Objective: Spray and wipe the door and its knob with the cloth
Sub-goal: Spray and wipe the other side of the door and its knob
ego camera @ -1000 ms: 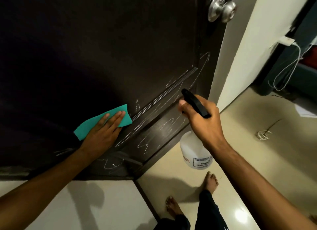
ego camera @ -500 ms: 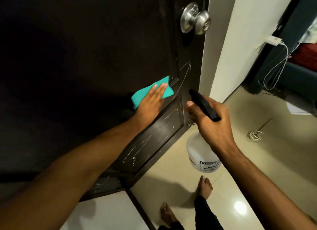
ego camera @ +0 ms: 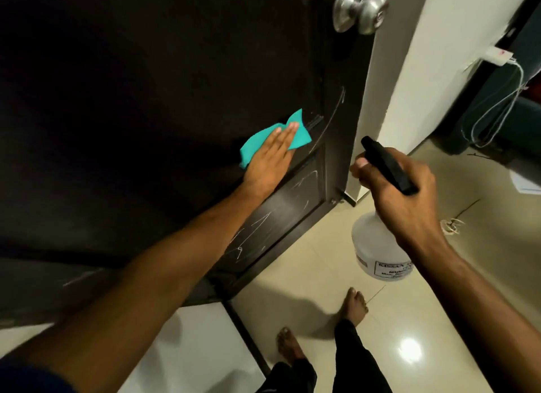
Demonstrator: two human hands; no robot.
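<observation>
1. The wiping step is in hand: the cloth (ego camera: 257, 142) is pressed flat against the door (ego camera: 146, 85) by the left hand (ego camera: 270, 157), low on the dark panel, just beside the moulded edge.
2. The fingers (ego camera: 80, 129) of that hand are laid straight and close together over the cloth; nothing is gripped.
3. The bottle (ego camera: 377, 252) is held by the right hand (ego camera: 407, 193), away from the door's edge and over the floor (ego camera: 307, 275). Its black trigger head is wrapped by curled fingers, and the nozzle is pointed toward the door.
4. Pale scribble marks are seen on the lower panel (ego camera: 278, 217), below the cloth and so far unwiped.
5. The knob (ego camera: 361, 7) is found at the top of the view, well above the cloth and untouched.
6. Next, judged from this, the marked lower panel is to be sprayed and rubbed with firm pressure, and the cloth then carried up to the knob and wrapped round it.
</observation>
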